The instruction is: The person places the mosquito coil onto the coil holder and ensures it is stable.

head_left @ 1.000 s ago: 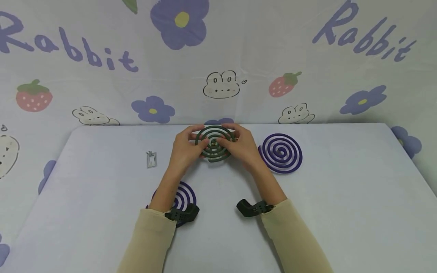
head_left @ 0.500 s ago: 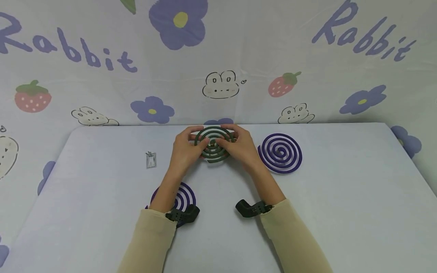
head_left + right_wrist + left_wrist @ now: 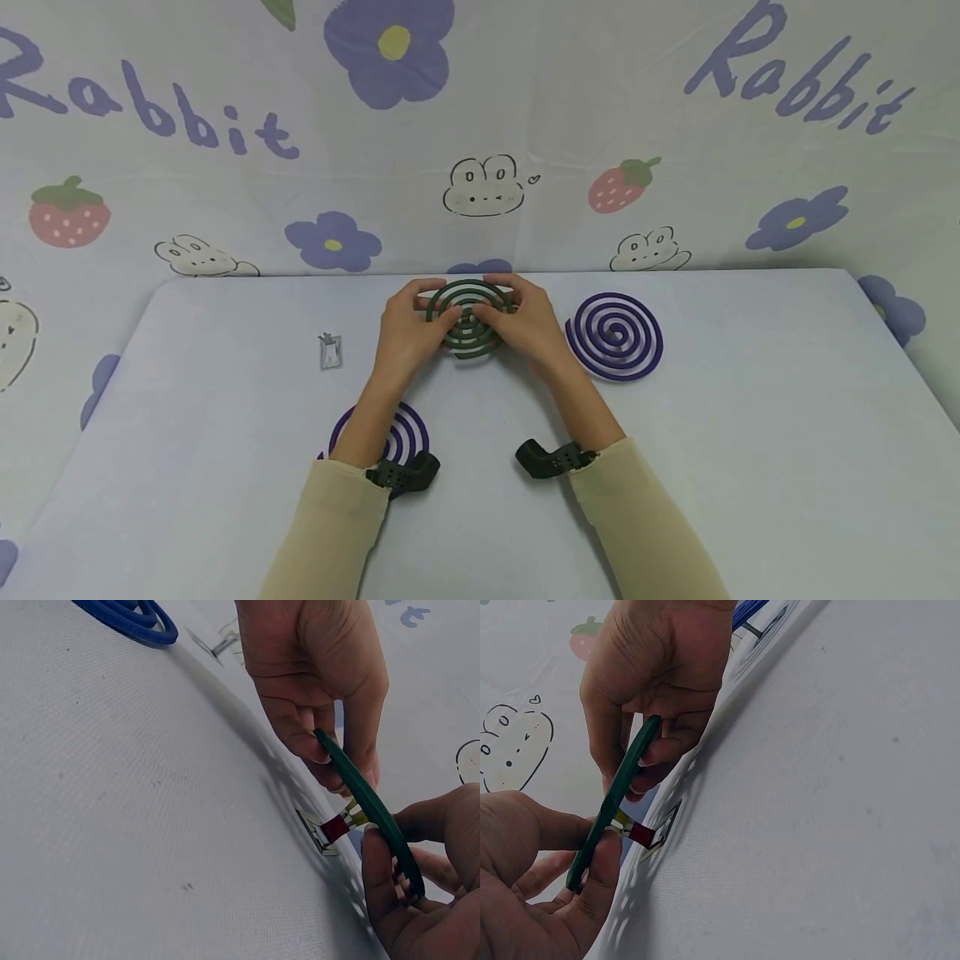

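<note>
A green mosquito coil (image 3: 467, 317) is held by both hands near the table's far edge. My left hand (image 3: 407, 332) pinches its left side and my right hand (image 3: 530, 321) its right side, thumbs pressing near the centre. Seen edge-on in the left wrist view, the green coil (image 3: 613, 801) tilts above the tabletop. Under it stands a small metal coil stand (image 3: 313, 834), whose upright part looks red and yellow and rises to the coil's middle. Whether the two are joined cannot be told. From the head view the stand is mostly hidden.
A purple coil (image 3: 617, 335) rests raised off the table, right of my right hand. Another purple coil (image 3: 425, 437) lies partly under my left forearm. One bare metal stand (image 3: 331, 352) sits on the white table (image 3: 750, 467) to the left. A printed cloth (image 3: 555, 100) hangs behind.
</note>
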Tool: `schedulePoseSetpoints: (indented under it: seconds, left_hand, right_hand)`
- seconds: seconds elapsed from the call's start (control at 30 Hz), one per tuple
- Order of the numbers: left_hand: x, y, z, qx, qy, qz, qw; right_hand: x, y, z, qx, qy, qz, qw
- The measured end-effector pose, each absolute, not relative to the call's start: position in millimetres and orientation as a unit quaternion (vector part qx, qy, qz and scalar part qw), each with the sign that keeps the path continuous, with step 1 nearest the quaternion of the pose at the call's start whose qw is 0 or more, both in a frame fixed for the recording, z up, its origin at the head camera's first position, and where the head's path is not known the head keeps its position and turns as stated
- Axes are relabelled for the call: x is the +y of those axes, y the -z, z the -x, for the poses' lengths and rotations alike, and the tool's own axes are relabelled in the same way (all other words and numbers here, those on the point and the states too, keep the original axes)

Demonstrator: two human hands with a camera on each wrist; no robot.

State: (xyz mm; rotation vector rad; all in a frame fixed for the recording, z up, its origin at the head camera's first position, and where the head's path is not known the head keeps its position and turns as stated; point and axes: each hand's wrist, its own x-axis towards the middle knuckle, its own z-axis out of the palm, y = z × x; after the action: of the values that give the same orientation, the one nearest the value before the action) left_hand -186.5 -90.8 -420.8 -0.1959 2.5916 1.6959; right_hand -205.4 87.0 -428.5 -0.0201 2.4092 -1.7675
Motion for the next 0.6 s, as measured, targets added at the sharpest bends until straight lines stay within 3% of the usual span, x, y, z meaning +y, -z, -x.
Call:
schedulePoseSetpoints:
  seconds: [0.6]
  left_hand:
    - [-90.4,421.2,187.8,0.831,-0.553,0.064,0.02]
  right_hand:
    - [84.2,428.8,205.2,0.798,0.598,-0.008,0.074]
